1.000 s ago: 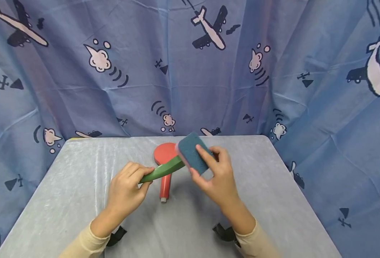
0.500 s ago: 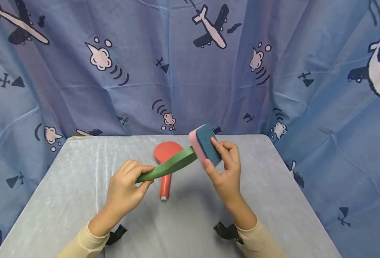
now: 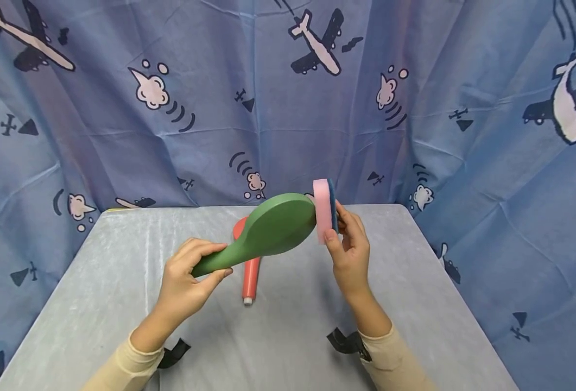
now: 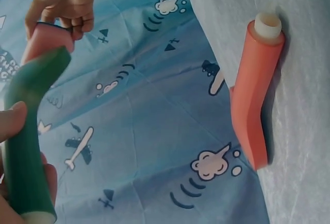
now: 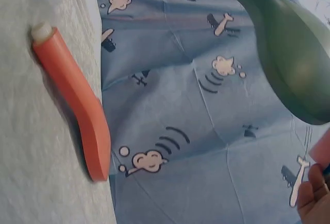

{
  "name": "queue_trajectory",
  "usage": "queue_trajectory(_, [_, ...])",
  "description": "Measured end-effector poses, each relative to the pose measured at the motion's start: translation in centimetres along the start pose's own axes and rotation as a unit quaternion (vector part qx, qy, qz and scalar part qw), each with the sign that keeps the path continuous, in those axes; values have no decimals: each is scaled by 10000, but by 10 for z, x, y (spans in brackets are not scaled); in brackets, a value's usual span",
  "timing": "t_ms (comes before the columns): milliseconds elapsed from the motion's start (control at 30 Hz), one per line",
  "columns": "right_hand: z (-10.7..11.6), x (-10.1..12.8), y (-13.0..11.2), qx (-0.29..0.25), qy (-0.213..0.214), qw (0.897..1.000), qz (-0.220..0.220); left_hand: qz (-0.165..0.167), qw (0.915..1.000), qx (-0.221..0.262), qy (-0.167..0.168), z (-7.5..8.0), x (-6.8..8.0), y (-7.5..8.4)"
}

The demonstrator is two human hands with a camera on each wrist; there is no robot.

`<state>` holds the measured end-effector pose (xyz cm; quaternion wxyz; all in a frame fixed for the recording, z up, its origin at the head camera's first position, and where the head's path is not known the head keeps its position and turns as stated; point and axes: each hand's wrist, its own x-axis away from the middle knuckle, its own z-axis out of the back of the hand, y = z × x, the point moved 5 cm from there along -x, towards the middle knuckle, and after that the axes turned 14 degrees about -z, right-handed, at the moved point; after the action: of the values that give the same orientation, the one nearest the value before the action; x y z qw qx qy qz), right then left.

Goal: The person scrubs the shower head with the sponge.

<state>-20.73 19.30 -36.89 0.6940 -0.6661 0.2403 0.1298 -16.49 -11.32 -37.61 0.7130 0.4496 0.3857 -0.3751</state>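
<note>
My left hand [image 3: 182, 282] grips the handle of a green handheld shower head [image 3: 280, 224], thumb below and fingers above. The shower head is raised over the table, its broad round side facing me. In the left wrist view a pale connector [image 4: 40, 217] shows at the handle's end. My right hand [image 3: 352, 258] pinches a pink sponge [image 3: 323, 210] with a dark blue scouring side, held on edge. The sponge's pink face is right at the rim of the green head. A red shower head [image 3: 251, 279] lies behind on the table, its round part mostly hidden.
A grey cloth covers the table [image 3: 121, 260]. Blue curtains [image 3: 209, 108] printed with planes and clouds hang behind and at both sides. Black straps [image 3: 348, 343] hang from both wrists near the beige sleeves.
The green shower head has turned from edge-on to show its broad round side. The sponge has moved right and up and turned, so its pink side now faces left toward the shower head.
</note>
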Motion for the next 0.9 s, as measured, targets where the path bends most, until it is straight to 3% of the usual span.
queue_trajectory(100, [-3,3,-3,-333,10,9991,248,51,9997,229,69,0,0,0])
queue_trajectory(233, [-7,7,-10,-703,42,9957,606,359,9987,374,1,0,2,-1])
queue_trajectory(433, [-15,15,-19,-652,42,9906,1200,1232,9898,716,-5,0,7,-8])
queue_trajectory(567, [-24,23,-21,4,47,9827,1852,2043,9700,1317,97,-2,10,-16])
queue_trajectory(633, [-29,28,-23,534,97,9704,2352,2340,9589,1603,79,-3,12,-18])
queue_trajectory(800, [-37,37,-28,1511,186,9235,3520,2761,9299,2425,-168,-11,16,-22])
queue_trajectory(833, [-37,37,-29,1589,229,9188,3605,2824,9239,2570,-239,-14,17,-22])
queue_trajectory(900, [-33,33,-29,1619,423,9198,3550,2980,9129,2762,-391,-18,19,-22])
